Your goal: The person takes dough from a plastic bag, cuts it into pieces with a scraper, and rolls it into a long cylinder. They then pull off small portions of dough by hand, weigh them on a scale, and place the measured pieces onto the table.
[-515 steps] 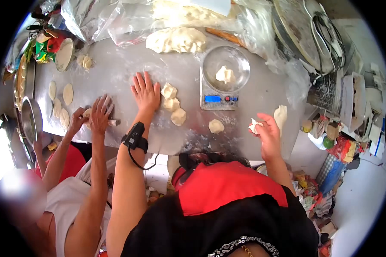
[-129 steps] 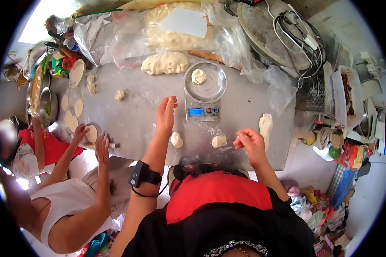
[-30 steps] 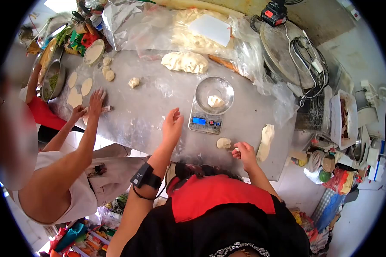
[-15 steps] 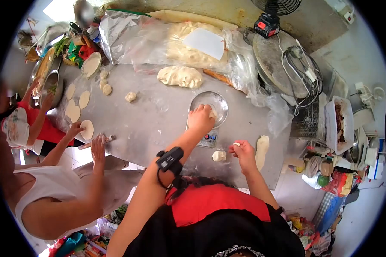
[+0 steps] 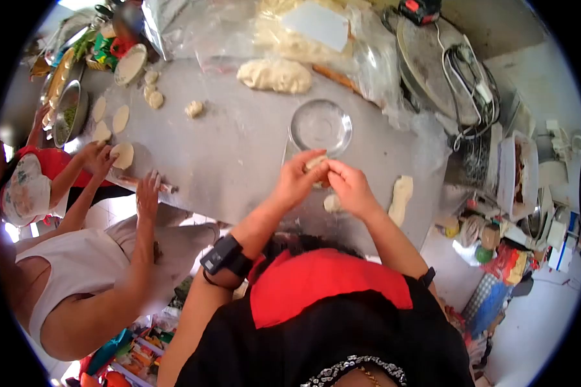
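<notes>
My left hand [image 5: 298, 179] holds a small piece of dough [image 5: 315, 164] just below the round metal pan [image 5: 321, 128]. Against it, my right hand [image 5: 350, 186] has its fingers closed at the dough's right side. The pan looks empty and rests on a scale mostly hidden by my hands. Beneath my right hand lies a dough lump [image 5: 332, 204], partly covered. A long flat dough strip [image 5: 401, 200] lies to the right. Beyond the pan is a large dough roll [image 5: 274, 76], and a small dough ball [image 5: 193, 109] sits to the left.
A co-worker's hand [image 5: 148, 193] is over a rolling pin [image 5: 147, 184] at the left; another hand touches a flat dough round [image 5: 122, 156]. Plastic-covered dough [image 5: 271, 32] lies at the back. A round board [image 5: 426, 71] with cables stands back right.
My left hand has lifted the dough out of the pan and come back toward me. My right hand has moved left to meet it. The camera view has shifted.
</notes>
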The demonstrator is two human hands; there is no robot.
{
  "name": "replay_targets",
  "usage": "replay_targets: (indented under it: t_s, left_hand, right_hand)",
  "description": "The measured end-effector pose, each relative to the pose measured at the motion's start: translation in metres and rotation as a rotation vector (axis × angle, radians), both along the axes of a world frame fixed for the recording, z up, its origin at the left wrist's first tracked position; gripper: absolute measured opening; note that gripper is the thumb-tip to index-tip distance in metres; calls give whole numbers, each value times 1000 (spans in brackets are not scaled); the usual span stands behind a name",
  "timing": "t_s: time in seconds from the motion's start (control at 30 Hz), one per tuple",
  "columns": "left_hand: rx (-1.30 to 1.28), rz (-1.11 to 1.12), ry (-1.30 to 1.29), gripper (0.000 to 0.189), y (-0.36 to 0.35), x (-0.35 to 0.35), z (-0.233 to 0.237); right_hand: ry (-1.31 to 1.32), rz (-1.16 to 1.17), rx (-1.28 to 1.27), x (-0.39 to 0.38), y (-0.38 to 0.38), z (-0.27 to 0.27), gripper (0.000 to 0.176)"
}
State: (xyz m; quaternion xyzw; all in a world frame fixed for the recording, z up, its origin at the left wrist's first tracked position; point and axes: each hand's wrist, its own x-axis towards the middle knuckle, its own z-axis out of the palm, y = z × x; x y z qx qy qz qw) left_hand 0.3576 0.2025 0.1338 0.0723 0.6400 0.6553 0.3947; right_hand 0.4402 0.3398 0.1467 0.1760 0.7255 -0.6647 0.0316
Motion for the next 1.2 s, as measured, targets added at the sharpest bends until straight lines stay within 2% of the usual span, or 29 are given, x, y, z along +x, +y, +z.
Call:
replay_targets:
  t_s: [0.03, 0.07, 0.1, 0.17, 0.23, 0.3, 0.4, 0.5, 0.53, 0.57, 0.7, 0.8, 0.87, 0.9, 0.97, 1.07, 1.13, 1.17, 1.2]
  left_hand:
    - [24, 58, 3, 33, -4, 4, -8]
    - [51, 116, 15, 32, -7, 5, -18]
    - [79, 174, 26, 31, -11, 6, -24]
    - [52, 216, -126, 31, -23, 4, -14]
    - [58, 300, -323, 32, -32, 7, -2]
    - [68, 256, -370, 31, -42, 8, -4]
    - [22, 190, -393, 29, -48, 17, 0]
    - [-25, 107, -302, 28, -43, 25, 2]
    - [-31, 93, -282, 28, -40, 26, 3]
    - [-35, 87, -265, 28, -36, 27, 4]
    - [-35, 52, -80, 36, -15, 30, 12]
    - [-64, -7, 469, 38, -1, 35, 11]
    - [-92, -85, 492, 36, 0, 37, 21]
    - [-108, -124, 503, 36, -1, 38, 24]
    - [-106, -111, 696, 30, -2, 42, 27]
    - [-87, -166, 991, 29, -8, 47, 31]
    - [-45, -249, 1188, 29, -12, 39, 30]
    - [-169, -192, 1232, 28, -12, 28, 20]
    - [-290, -135, 1277, 28, -9, 9, 4]
  right_hand:
    - [-13, 0, -126, 0, 1, -2, 27]
    - [-55, 15, -80, 5, 8, 1, 30]
    - [-73, -85, -15, 14, 17, -6, 33]
    - [-103, -284, 121, 40, 41, -39, 40]
    - [-124, -520, 796, 81, 77, -95, 57]
    - [-593, -657, 1161, 104, 93, -107, 68]
    - [-763, -700, 1104, 113, 109, -114, 65]
    - [-479, -532, 652, 117, 140, -129, 54]
    - [-333, -478, 629, 104, 123, -103, 42]
    - [-304, -399, 452, 90, 104, -73, 37]
    - [-136, -192, 253, 66, 40, -6, 32]
    - [-116, -102, 239, 55, 14, 18, 28]
    - [-120, -89, 220, 51, 2, 28, 26]
    - [-85, -86, 295, 53, 0, 27, 26]
    - [-11, -82, 442, 58, -4, 23, 24]
    - [-77, -217, 106, 64, -17, 18, 25]
    - [-204, -3, -98, 65, -12, 29, 27]
    - [-266, 103, -199, 67, -5, 34, 28]
    - [-276, 287, -75, 70, 7, 30, 32]
